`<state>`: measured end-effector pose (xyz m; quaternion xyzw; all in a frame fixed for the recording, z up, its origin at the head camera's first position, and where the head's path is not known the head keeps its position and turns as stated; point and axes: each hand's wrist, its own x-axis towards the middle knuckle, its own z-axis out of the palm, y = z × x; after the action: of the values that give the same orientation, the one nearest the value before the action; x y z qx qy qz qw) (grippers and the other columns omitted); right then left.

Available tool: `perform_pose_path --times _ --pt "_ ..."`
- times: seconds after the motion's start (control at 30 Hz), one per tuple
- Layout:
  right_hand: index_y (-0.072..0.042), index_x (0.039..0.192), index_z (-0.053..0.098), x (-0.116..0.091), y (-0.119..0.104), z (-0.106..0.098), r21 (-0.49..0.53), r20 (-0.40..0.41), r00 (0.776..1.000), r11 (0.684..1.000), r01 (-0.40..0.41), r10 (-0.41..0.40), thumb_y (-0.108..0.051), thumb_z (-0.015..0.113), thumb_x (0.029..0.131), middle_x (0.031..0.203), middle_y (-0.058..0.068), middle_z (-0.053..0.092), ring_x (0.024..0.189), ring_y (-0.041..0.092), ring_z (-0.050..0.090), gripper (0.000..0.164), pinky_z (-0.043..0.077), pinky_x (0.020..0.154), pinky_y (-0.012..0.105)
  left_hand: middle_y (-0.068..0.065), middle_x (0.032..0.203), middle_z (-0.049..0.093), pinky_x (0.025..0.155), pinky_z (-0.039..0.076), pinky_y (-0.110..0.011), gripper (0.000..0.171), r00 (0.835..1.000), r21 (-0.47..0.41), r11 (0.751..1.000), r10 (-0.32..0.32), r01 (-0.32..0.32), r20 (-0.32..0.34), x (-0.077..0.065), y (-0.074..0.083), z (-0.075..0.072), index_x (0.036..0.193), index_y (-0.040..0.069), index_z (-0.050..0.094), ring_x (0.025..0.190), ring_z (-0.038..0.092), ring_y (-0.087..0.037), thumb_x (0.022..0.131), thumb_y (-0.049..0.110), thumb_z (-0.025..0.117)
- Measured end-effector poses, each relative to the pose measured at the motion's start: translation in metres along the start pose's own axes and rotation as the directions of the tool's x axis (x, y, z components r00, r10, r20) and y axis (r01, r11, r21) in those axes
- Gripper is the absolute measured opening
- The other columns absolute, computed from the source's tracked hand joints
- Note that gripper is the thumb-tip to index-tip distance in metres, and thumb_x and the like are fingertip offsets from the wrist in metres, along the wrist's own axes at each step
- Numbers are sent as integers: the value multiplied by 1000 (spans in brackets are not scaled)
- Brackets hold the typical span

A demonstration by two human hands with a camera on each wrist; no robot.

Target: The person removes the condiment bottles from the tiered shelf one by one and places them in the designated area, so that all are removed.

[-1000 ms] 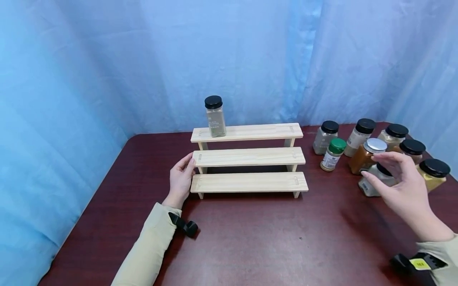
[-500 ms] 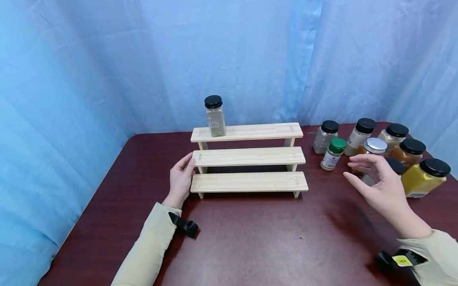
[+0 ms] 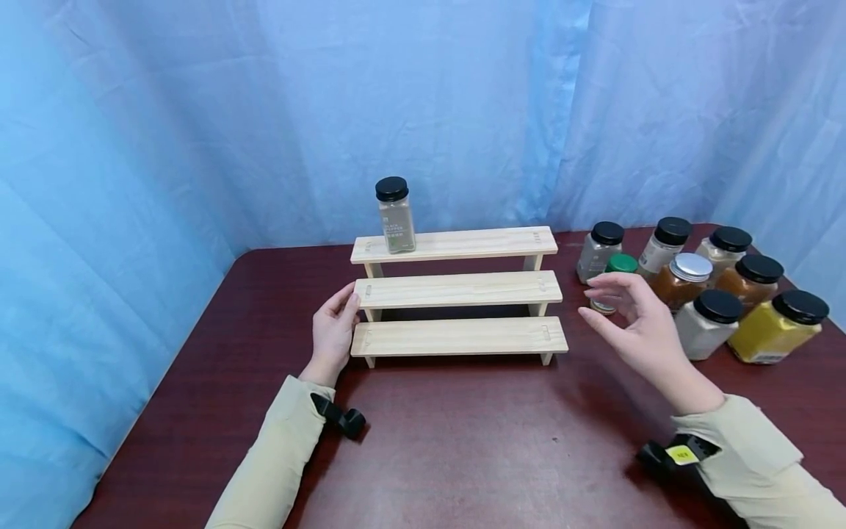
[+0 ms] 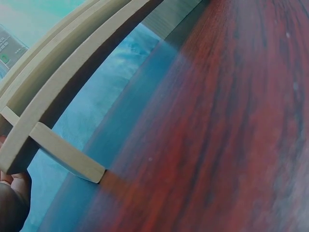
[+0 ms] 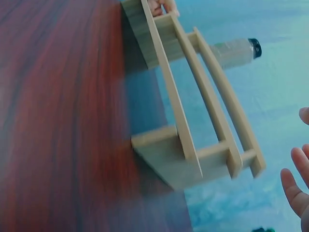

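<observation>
A three-tier wooden shelf rack [image 3: 463, 336] stands mid-table. My left hand [image 3: 333, 330] grips the left end of its middle tier, thumb at the front edge. In the left wrist view that hand [image 4: 14, 198] shows only partly beneath a wooden board. On the top tier, toward the left, a black-lidded pepper jar [image 3: 398, 226] stands upright; the right wrist view catches this jar [image 5: 234, 52] too. My right hand [image 3: 637, 330] hovers right of the rack, thumb and fingers spread apart with nothing between them. Behind it, a green-capped jar [image 3: 621, 263] is mostly hidden.
Several spice jars cluster at the table's right: a grey one [image 3: 598, 257], a silver-lidded brown one [image 3: 681, 283], a white one [image 3: 700, 334] and a yellow one [image 3: 769, 334] among them. Blue curtains [image 3: 423, 110] hang behind the dark red table [image 3: 463, 441].
My right hand has moved left, away from the white and yellow jars, to in front of the green-capped jar. My left hand stays on the rack.
</observation>
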<state>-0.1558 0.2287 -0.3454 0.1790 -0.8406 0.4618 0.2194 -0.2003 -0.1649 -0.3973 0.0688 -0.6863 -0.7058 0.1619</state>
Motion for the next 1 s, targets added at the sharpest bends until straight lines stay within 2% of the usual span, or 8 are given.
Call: perform_pose_path --times 0.17,0.27,0.33,0.5,0.57,0.83,1.0 --pt "3 124 47 12 -9 20 43 29 999 998 42 -43 7 71 79 117 8 56 102 -10 53 51 40 89 4 9 93 62 61 43 -16 35 1000 2 1000 -14 14 -5 -1 -2 -1 130 0 56 68 51 -9 96 8 54" --pt "4 127 43 23 -15 33 79 65 996 995 60 -65 8 70 79 119 17 53 103 -6 51 55 40 91 6 11 90 62 61 43 -16 34 1000 1 1000 -15 15 -7 -1 -1 -1 130 1 57 68 51 -9 96 9 54" --pt "4 131 40 30 -18 41 108 96 994 993 46 -57 7 71 79 123 18 51 107 0 51 60 41 94 10 12 91 62 61 44 -16 34 1000 -6 1000 -16 16 -9 -1 -1 -1 129 2 58 69 51 -9 96 8 54" --pt "-6 143 32 46 -26 56 148 169 986 989 -26 0 -2 74 80 131 16 46 117 24 50 75 43 102 35 11 94 62 62 44 -16 35 1000 -15 1000 -10 10 3 0 0 0 130 1 57 71 52 -8 96 8 54" --pt "-9 144 32 52 -30 62 149 183 983 988 -45 17 -6 75 80 132 15 46 119 29 50 78 42 102 43 12 93 62 61 43 -16 35 1000 -9 1000 -7 7 6 0 0 1 130 1 56 69 51 -7 96 9 54" --pt "-21 147 29 81 -47 85 158 242 970 985 -65 26 -16 78 79 134 14 42 123 28 47 85 40 104 42 13 88 62 58 42 -15 34 1000 -40 999 4 -5 -6 2 1 2 129 -4 56 64 50 -3 96 7 54" --pt "-25 148 26 97 -57 98 140 271 962 989 -38 -2 -21 78 79 135 12 39 124 27 46 86 40 104 42 11 90 63 59 42 -15 34 1000 -32 999 -1 1 -6 0 1 2 129 -3 56 65 50 -3 96 7 54"
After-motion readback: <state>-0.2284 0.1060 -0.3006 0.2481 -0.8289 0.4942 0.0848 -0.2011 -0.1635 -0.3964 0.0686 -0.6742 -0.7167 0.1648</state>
